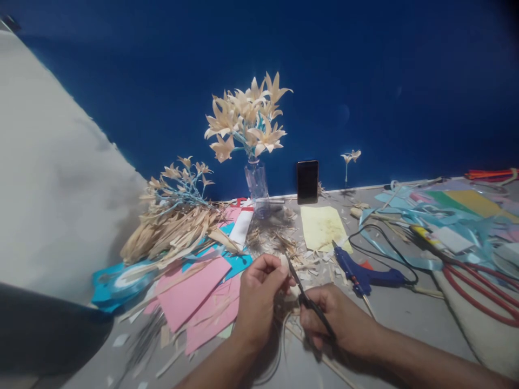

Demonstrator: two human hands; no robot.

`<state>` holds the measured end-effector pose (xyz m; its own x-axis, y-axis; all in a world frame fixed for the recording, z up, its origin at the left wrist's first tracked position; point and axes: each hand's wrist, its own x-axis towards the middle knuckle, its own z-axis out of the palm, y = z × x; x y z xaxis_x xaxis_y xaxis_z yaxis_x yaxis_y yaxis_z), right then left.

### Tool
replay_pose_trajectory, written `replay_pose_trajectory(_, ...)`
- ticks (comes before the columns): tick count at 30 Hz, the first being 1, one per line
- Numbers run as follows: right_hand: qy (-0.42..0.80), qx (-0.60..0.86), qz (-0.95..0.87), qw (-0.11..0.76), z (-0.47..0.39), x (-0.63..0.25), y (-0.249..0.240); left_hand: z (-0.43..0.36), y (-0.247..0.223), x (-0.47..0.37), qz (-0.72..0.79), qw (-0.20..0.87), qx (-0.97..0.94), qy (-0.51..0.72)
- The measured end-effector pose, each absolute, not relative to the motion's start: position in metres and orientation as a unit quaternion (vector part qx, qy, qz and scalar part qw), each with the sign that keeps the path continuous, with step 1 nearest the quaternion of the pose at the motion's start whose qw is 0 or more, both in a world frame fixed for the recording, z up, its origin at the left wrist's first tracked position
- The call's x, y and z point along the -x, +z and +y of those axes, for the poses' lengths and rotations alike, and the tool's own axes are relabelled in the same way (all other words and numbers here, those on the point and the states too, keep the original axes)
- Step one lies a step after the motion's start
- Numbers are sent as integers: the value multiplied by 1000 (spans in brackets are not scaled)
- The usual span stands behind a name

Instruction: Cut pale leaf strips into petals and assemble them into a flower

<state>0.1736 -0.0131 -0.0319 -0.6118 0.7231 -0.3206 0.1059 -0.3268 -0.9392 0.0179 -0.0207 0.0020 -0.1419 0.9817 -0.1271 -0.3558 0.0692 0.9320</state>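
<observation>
My left hand (263, 286), closed in a pinch, holds a small pale piece (284, 262) that looks like corn husk. Black-handled scissors (312, 305) are in my right hand (336, 316), its fingers wrapped round the handles. Their blades point up and away, right beside the pale piece; I cannot tell whether they touch it. Beyond my hands, cream husk-like flowers (247, 116) on blue stems stand in a clear vase (256, 186). To the right of my hands lies a blue glue gun (367, 273), its nozzle towards a pale yellow sheet (322, 227).
Left are a pile of dried husks (170, 232), smaller flowers (182, 181), pink paper (192, 289) and a ribbon roll (125, 283). A phone (307, 182) leans on the blue wall. Right lie red cable (478, 292) and light-blue ribbon (433, 216). Scraps litter the surface.
</observation>
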Motion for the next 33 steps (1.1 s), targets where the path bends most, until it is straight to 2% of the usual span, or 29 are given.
replay_pose_trajectory(33, 699, 386, -562, 214, -12, -174, -24, -20, 5, -14, 464, 564, -342, 592)
